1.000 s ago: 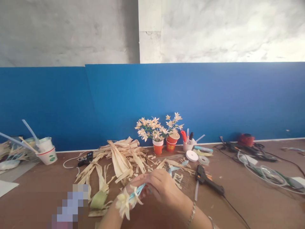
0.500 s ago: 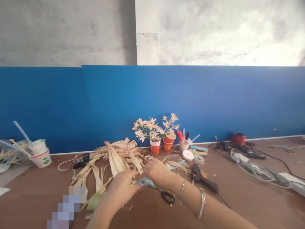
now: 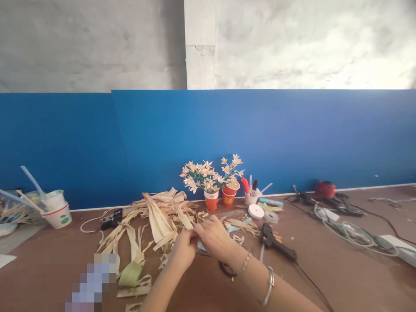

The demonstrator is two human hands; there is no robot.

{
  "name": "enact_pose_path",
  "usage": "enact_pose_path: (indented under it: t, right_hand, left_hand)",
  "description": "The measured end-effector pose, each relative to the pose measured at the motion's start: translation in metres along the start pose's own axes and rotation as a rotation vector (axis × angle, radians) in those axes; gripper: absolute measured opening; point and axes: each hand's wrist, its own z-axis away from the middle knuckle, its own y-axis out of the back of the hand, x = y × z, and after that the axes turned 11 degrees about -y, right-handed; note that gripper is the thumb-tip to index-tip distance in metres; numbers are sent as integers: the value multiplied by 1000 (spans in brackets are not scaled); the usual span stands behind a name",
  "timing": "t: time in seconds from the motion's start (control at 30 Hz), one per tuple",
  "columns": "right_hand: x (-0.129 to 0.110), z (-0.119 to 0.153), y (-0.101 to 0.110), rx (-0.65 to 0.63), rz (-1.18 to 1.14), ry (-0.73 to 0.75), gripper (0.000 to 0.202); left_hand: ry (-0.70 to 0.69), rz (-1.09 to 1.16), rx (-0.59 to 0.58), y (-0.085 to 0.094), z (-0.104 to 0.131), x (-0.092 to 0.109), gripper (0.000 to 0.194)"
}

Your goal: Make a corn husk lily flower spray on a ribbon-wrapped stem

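My left hand (image 3: pixel 184 251) and my right hand (image 3: pixel 214 237) meet above the table, their fingertips pressed together. Whatever sits between the fingers is hidden. A bit of light blue material (image 3: pixel 201 246) shows just beneath my right hand. The black handle of a pair of scissors (image 3: pixel 228 270) lies under my right wrist, the rest covered. Beyond my left hand spreads a heap of dry corn husks (image 3: pixel 159 212), with a greenish curled piece (image 3: pixel 130 274) nearer me. A black glue gun (image 3: pixel 276 243) rests to the right of my right hand.
Red paper cups (image 3: pixel 211 202) hold pale husk flowers (image 3: pixel 203 173) by the blue partition (image 3: pixel 260 130). Close by are a white tape roll (image 3: pixel 256 211) and a cup of pens (image 3: pixel 251 199). Cables (image 3: pixel 354 236) lie at right, a white cup (image 3: pixel 59 216) at left.
My left hand has moved right and up until its fingers meet those of my right hand. More of the greenish husk shows, and less of the blue material and the scissors.
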Motion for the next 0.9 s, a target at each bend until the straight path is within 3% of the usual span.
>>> enact_pose_path:
  t: [0.17, 0.37, 0.47, 0.53, 0.6, 0.7, 0.77, 0.9]
  right_hand:
    - [-3, 7, -10, 134, -88, -73, 8]
    - [-8, 29, -29, 409, -300, -93, 28]
    - [-10, 33, -34, 473, -569, -252, 20]
    - [-12, 30, -36, 426, -838, -437, 17]
    - [-14, 25, -38, 290, -1153, -585, 27]
    - [-17, 17, -41, 56, -1515, -672, 42]
    - [-17, 15, -41, -22, -1583, -712, 41]
    - [-12, 16, -39, -49, -1583, -801, 44]
  left_hand:
    - [-52, 96, 78, 1, 2, -5, 28]
    - [-2, 159, 273, 5, 3, -14, 23]
    - [61, 235, 265, 6, 3, -14, 24]
    - [121, 291, 252, 7, 4, -10, 27]
    - [160, 343, 240, 7, 5, -4, 28]
    - [168, 389, 229, 5, 5, 2, 27]
    - [169, 377, 241, 4, 6, 1, 28]
    - [129, 300, 273, 1, 6, -8, 32]
